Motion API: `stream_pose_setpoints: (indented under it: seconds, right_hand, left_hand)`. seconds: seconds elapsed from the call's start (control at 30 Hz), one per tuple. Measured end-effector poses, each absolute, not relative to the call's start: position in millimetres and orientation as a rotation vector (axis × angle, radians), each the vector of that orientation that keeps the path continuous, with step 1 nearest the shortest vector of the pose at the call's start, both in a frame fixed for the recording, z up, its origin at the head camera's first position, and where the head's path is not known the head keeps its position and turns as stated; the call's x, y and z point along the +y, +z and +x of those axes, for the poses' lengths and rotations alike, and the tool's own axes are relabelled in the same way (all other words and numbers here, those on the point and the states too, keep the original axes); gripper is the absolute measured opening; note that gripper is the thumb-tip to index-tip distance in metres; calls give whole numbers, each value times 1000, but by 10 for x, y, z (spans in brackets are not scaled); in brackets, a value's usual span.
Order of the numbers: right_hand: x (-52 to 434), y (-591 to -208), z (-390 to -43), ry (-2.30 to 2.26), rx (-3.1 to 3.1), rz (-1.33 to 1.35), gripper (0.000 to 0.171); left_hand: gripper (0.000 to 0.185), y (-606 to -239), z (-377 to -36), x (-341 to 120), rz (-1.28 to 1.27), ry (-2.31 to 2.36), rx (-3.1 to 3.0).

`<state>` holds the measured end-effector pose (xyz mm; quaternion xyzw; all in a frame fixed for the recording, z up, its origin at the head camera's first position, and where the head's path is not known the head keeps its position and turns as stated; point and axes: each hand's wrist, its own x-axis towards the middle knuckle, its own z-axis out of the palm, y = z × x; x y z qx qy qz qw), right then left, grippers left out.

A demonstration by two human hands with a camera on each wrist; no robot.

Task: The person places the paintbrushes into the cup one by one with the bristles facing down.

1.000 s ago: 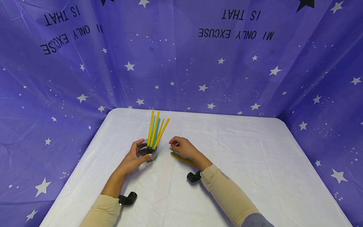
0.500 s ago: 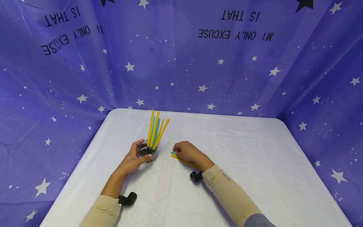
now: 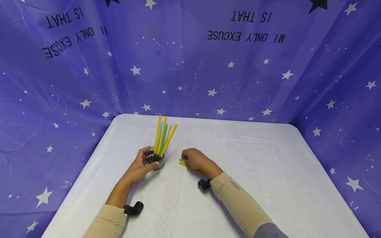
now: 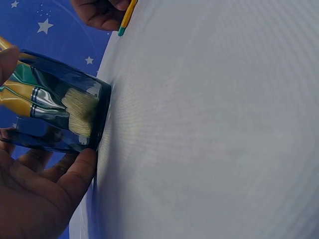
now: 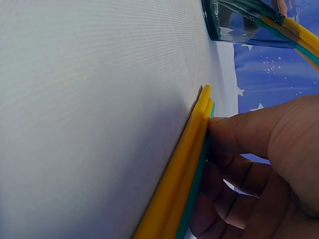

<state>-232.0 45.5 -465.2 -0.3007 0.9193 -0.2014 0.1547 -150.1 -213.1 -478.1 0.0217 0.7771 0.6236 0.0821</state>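
starry purple cloth [image 3: 193, 49] hangs behind a white tabletop [image 3: 268, 165]. the job looks more than half done: a bunch of brushes [image 3: 162, 136] is in the clear glass [image 4: 65, 74], and a few more seem left, lying on the tabletop to its right. the bunch stands hair end down and handles up, fanned out and mostly leaning right. the left hand [image 3: 140, 169] has its fingers curled round the glass. two yellow brushes [image 5: 179, 164] and a green brush [image 5: 193, 199] lie side by side on a slant, handle tips toward the glass; their other ends cannot be seen. the right hand [image 3: 196, 159] is over them, and its thumb and fingers look to be pinching the green brush.
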Motion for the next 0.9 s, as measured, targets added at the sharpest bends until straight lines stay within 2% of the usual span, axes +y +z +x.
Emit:
stream_pose_setpoints:
  seconds: [0.9]
  right_hand:
    - [428,-4609,-2308,-568,2627,-842,14]
  left_hand:
    - [86,-4747,-1495,-2129,54,1867,2306]
